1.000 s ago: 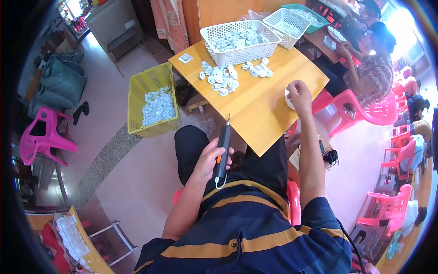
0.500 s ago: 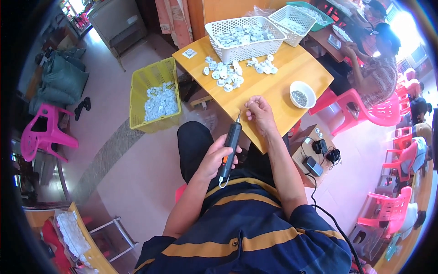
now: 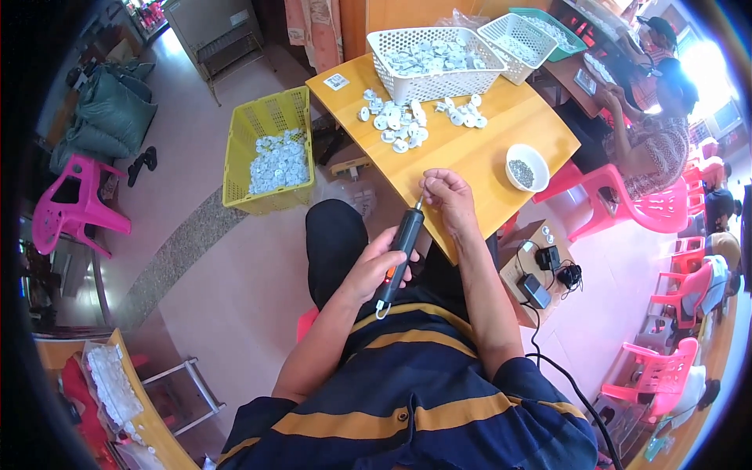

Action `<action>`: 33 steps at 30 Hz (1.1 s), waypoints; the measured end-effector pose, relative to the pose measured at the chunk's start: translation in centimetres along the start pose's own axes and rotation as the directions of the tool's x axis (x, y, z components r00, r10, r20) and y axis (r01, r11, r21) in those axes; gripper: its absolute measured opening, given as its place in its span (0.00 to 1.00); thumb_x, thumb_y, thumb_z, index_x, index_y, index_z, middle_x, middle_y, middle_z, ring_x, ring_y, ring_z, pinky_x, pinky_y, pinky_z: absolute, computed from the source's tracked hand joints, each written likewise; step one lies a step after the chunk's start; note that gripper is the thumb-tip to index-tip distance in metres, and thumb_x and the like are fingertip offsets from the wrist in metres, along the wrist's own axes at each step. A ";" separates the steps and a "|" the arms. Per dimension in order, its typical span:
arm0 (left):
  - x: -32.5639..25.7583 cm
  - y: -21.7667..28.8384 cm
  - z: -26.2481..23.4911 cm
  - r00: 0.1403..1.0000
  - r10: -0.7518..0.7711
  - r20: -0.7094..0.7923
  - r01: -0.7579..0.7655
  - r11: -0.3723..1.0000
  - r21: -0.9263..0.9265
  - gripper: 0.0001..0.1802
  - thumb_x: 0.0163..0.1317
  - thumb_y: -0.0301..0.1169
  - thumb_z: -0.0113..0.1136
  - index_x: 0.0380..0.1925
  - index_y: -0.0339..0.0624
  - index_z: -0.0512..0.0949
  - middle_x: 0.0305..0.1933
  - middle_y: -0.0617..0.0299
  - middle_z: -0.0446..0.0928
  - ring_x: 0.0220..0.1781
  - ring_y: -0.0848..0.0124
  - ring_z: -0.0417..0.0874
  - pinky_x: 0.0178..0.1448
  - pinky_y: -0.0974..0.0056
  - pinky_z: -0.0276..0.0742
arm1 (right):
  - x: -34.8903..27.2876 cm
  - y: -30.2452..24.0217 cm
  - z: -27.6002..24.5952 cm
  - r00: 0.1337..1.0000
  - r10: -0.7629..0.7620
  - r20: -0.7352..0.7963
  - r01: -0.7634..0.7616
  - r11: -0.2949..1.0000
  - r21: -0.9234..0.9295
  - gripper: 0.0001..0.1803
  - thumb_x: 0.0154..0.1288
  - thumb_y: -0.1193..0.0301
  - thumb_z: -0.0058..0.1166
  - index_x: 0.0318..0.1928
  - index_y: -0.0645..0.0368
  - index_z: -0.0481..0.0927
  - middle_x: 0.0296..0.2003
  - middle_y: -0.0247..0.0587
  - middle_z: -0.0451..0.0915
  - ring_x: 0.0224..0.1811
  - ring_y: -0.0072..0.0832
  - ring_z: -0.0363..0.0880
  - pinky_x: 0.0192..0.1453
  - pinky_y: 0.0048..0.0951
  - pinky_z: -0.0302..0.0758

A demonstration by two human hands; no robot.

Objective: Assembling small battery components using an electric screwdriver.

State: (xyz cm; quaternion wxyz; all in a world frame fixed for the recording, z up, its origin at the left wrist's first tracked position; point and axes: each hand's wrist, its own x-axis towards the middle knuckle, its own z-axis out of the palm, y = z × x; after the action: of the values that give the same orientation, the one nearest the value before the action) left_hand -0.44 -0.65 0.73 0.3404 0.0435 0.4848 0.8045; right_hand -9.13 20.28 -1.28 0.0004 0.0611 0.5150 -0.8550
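My left hand (image 3: 377,267) is wrapped around a black electric screwdriver (image 3: 404,244) with an orange switch, its bit pointing up and away from me. At the tip of the bit, my right hand (image 3: 449,201) has thumb and fingers pinched together; whatever is between them is too small to make out. Beyond my hands, small white round plastic parts (image 3: 401,125) lie in two loose groups on the yellow wooden table (image 3: 458,157). A white bowl (image 3: 537,161) of small metal screws (image 3: 521,173) stands to the right.
White baskets (image 3: 439,86) of parts stand at the table's back. A yellow crate (image 3: 270,196) of white parts sits on the floor at left. Right of my legs, a cardboard box (image 3: 513,274) carries black adapters (image 3: 536,291) and cables. A person (image 3: 654,149) sits beyond on a pink chair.
The bit has come closer to my right fingertips, the screwdriver having shifted slightly up and right. The whole view has turned a little.
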 end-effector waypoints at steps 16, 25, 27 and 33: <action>0.1 -0.2 0.1 0.998 0.035 -0.054 -0.036 0.999 -0.017 0.27 0.68 0.27 0.52 0.67 0.40 0.64 0.45 0.58 0.79 0.32 0.73 0.82 0.35 0.67 0.82 | -0.8 -0.7 0.9 1.000 0.025 0.017 -0.024 0.998 -0.050 0.14 0.70 0.78 0.58 0.54 0.65 0.76 0.36 0.42 0.84 0.31 0.22 0.77 0.37 0.21 0.74; -0.1 0.0 -0.1 0.998 0.015 -0.063 -0.015 1.000 -0.015 0.30 0.67 0.27 0.52 0.70 0.41 0.62 0.45 0.58 0.79 0.33 0.72 0.82 0.36 0.66 0.82 | 1.3 -1.3 -0.4 0.999 0.034 -0.003 -0.034 0.982 -0.186 0.18 0.72 0.74 0.56 0.60 0.64 0.73 0.46 0.41 0.84 0.39 0.24 0.82 0.43 0.23 0.79; 0.0 0.0 -0.2 0.998 0.018 -0.057 -0.019 1.000 -0.018 0.30 0.67 0.27 0.52 0.70 0.41 0.62 0.45 0.58 0.79 0.33 0.72 0.82 0.36 0.66 0.82 | 3.3 -1.9 -1.5 0.995 -0.071 -0.066 0.046 0.945 -0.324 0.18 0.71 0.74 0.57 0.59 0.64 0.75 0.46 0.42 0.84 0.38 0.23 0.82 0.42 0.24 0.79; 0.1 0.1 -0.4 0.998 0.029 -0.053 -0.029 1.000 -0.010 0.30 0.67 0.27 0.52 0.70 0.39 0.61 0.46 0.56 0.79 0.34 0.71 0.83 0.36 0.66 0.83 | 10.3 -4.4 -3.3 0.849 -0.526 -0.050 0.247 0.478 -0.843 0.19 0.65 0.73 0.59 0.57 0.62 0.79 0.51 0.45 0.81 0.40 0.30 0.84 0.47 0.33 0.81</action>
State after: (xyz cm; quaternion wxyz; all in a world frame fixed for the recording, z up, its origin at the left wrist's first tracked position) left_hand -0.69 -0.94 0.58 0.3159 0.0272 0.4886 0.8129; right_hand -19.33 25.92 0.02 -0.2457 0.0645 0.8404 -0.4787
